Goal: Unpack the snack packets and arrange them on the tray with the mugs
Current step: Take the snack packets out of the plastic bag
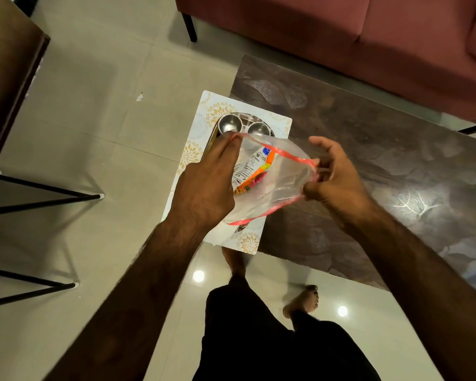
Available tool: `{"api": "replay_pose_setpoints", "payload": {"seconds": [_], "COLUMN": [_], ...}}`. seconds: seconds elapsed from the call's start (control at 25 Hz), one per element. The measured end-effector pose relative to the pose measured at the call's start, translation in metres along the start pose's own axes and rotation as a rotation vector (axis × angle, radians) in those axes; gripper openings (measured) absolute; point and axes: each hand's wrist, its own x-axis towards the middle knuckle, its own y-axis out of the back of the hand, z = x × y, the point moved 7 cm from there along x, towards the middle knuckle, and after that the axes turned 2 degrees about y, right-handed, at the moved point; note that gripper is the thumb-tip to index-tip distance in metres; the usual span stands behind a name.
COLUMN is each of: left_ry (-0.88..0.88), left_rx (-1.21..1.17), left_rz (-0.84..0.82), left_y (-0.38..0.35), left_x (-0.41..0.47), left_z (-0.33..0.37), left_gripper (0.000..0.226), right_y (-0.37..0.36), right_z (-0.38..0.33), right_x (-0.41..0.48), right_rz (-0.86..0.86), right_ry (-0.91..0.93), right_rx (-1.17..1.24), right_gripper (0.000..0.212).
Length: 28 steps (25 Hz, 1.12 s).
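While both hands' fingers (318, 163) pinch it, bag (283, 177) gapes.

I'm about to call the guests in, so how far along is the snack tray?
Early stage. Done: two steel mugs sit on the tray. In hand: left hand and right hand pull open a clear bag above the tray, with a snack packet inside. Left: taking the packets out and arranging them; none is visibly on the tray.

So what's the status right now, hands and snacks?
Left hand and right hand pull plastic bag open. Snack packets still inside. Two mugs on tray below. Nothing blocking.
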Motion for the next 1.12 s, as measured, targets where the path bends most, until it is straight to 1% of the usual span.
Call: {"api": "replay_pose_setpoints", "payload": {"seconds": [0.08, 0.12, 0.16, 0.24, 0.28, 0.32, 0.36, 0.4, 0.44, 0.52, 0.56, 0.6, 0.64, 0.76, 0.84, 0.92, 1.0, 1.08, 1.12], "left_ry": [0.026, 0.028, 0.030, 0.037, 0.046, 0.055, 0.060, 0.059, 0.053, 0.048, 0.050, 0.053, 0.055, 0.043, 0.040, 0.031, 0.021, 0.023, 0.027], "left_rx": [-0.016, -0.034, -0.048, -0.081, -0.100, -0.112, -0.116, -0.122, -0.137, -0.179, -0.189, -0.190, -0.188, -0.190, -0.199, -0.209, -0.222, -0.221, -0.217], "left_rz": [-0.001, -0.008, -0.018, -0.031, -0.031, -0.028, -0.022, -0.014, -0.008, -0.017, -0.027, -0.037, -0.044, -0.052, -0.060, -0.056, -0.034, -0.031, -0.037], "left_y": [0.000, -0.001, -0.003, -0.006, -0.008, -0.008, -0.008, -0.007, -0.006, -0.005, -0.005, -0.005, -0.006, -0.007, -0.007, -0.004, -0.001, 0.000, 0.000], "left_x": [0.000, -0.001, -0.001, -0.002, -0.002, -0.002, -0.002, -0.002, -0.002, -0.002, -0.002, -0.001, 0.000, 0.002, 0.004, 0.005, 0.007, 0.007, 0.006], "left_z": [-0.006, -0.006, -0.006, -0.006, -0.006, -0.006, -0.006, -0.006, -0.004, -0.002, -0.002, -0.003, -0.005, -0.007, -0.008, -0.009, -0.012, -0.015, -0.016], "left_gripper": [0.084, 0.085, 0.086, 0.088, 0.088, 0.088, 0.088, 0.087, 0.087, 0.086, 0.086, 0.087, 0.087, 0.088, 0.090, 0.091, 0.089, 0.086, 0.085], "right_y": [0.009, 0.012, 0.015, 0.010, 0.001, -0.011, -0.026, -0.043, -0.063, -0.101, -0.115, -0.126, -0.134, -0.146, -0.153, -0.158, -0.162, -0.164, -0.162], "right_z": [-0.008, -0.015, -0.025, -0.057, -0.074, -0.087, -0.094, -0.095, -0.090, -0.064, -0.050, -0.038, -0.029, -0.008, 0.005, 0.016, 0.022, 0.023, 0.021], "right_x": [-0.003, -0.006, -0.012, -0.030, -0.041, -0.049, -0.053, -0.052, -0.046, -0.027, -0.018, -0.010, -0.002, 0.029, 0.051, 0.067, 0.072, 0.070, 0.069], "right_rz": [0.107, 0.155, 0.201, 0.262, 0.255, 0.199, 0.106, -0.005, -0.134, -0.386, -0.476, -0.535, -0.558, -0.504, -0.504, -0.517, -0.546, -0.570, -0.565], "right_ry": [0.009, 0.042, 0.117, 0.369, 0.502, 0.598, 0.636, 0.628, 0.584, 0.468, 0.424, 0.422, 0.450, 0.537, 0.540, 0.531, 0.571, 0.628, 0.629], "right_rx": [-0.046, -0.112, -0.220, -0.469, -0.535, -0.559, -0.581, -0.645, -0.773, -1.103, -1.216, -1.300, -1.377, -1.594, -1.711, -1.790, -1.827, -1.820, -1.791], "right_gripper": [0.089, 0.084, 0.077, 0.062, 0.052, 0.045, 0.043, 0.044, 0.046, 0.050, 0.052, 0.054, 0.055, 0.068, 0.076, 0.080, 0.070, 0.049, 0.040]}}
